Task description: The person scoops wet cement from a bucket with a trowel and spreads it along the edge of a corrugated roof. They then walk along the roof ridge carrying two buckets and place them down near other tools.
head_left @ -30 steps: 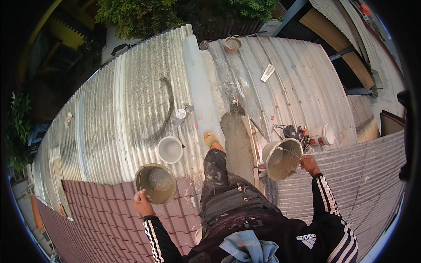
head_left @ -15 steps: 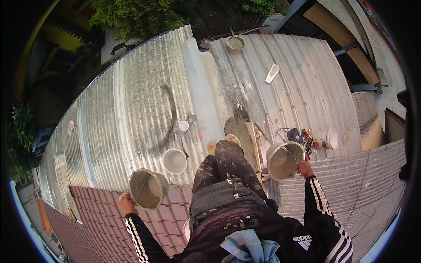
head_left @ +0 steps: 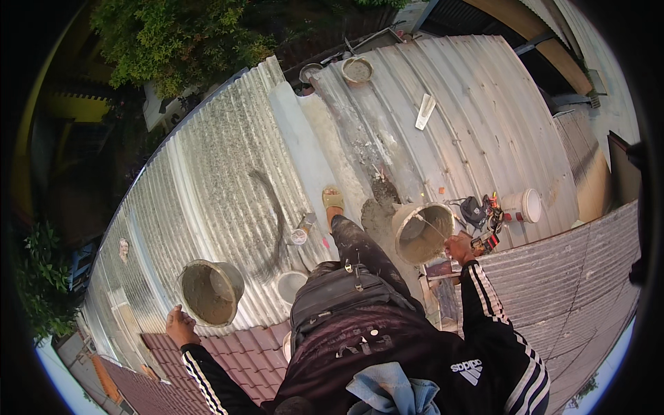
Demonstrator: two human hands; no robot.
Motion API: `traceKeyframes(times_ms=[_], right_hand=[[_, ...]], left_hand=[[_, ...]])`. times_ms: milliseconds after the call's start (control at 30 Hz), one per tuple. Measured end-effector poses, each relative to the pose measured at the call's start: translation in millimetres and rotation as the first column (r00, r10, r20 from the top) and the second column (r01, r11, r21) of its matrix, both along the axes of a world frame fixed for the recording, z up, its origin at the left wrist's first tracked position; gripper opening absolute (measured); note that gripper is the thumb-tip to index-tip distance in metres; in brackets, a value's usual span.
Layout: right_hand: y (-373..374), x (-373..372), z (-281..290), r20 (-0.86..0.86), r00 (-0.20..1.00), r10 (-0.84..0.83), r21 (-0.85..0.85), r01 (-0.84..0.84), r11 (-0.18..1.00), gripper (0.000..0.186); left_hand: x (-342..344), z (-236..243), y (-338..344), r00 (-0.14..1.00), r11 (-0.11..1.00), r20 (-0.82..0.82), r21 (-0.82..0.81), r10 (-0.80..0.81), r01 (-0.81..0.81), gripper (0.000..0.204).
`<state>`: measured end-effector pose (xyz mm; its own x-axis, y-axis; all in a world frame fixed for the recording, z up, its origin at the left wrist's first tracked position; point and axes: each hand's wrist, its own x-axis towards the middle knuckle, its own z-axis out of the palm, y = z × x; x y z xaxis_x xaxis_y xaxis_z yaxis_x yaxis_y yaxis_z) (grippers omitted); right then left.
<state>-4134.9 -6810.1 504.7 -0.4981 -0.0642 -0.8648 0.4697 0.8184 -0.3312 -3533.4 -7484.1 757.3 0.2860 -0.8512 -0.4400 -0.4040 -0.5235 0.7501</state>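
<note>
My left hand [head_left: 181, 324] is closed on the handle of a bucket [head_left: 209, 294] coated inside with grey mortar, held out over the corrugated roofing [head_left: 166, 249]. At my right, my right hand [head_left: 459, 247] grips the wire handle of a second bucket [head_left: 422, 232], also smeared with mortar. Between them my sandalled foot [head_left: 332, 199] is on a pale flat strip [head_left: 290, 117], beside wet grey mortar [head_left: 379, 214]. A pale basin [head_left: 290, 285] lies partly behind my bag [head_left: 339, 304]. A small white container [head_left: 299, 236] sits left of my leg.
A filled bucket [head_left: 357, 71] stands at the roof's far edge, near a white slat [head_left: 425, 112]. Tools in a dark bag [head_left: 477, 211] lie beside a white pail [head_left: 522, 206]. Red roof tiles [head_left: 242, 360] lie low at left. Trees [head_left: 173, 41] and neighbouring roofs surround this roof.
I have moved forward along the roof, one foot now further along the strip. Both held buckets have shifted left in view, and the pale basin has slipped partly behind my body.
</note>
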Motion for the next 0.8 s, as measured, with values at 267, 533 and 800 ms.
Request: traceKeyframes(times_ms=[267,533,800], right_hand=[[-125.1,-60.5,12.5,0.128,0.99,-0.062,0.068,0.053,0.996,0.021],[-186.1,-97.4,3.6,0.052,0.995,-0.082,0.045,0.079,0.996,0.022],[-225.5,-148.8,-34.4,-0.033,0.999,0.019,0.064,-0.016,0.998,0.022]], left_hand=[[-126.6,0.0,-152.3,0.993,0.991,0.016,-0.057,-0.117,0.118,0.017],[-266.0,-66.8,-262.6,0.95,0.95,-0.014,-0.014,-0.313,0.312,0.021],[-395.3,-219.7,-363.2,0.907,0.907,-0.04,0.04,-0.419,0.42,0.019]])
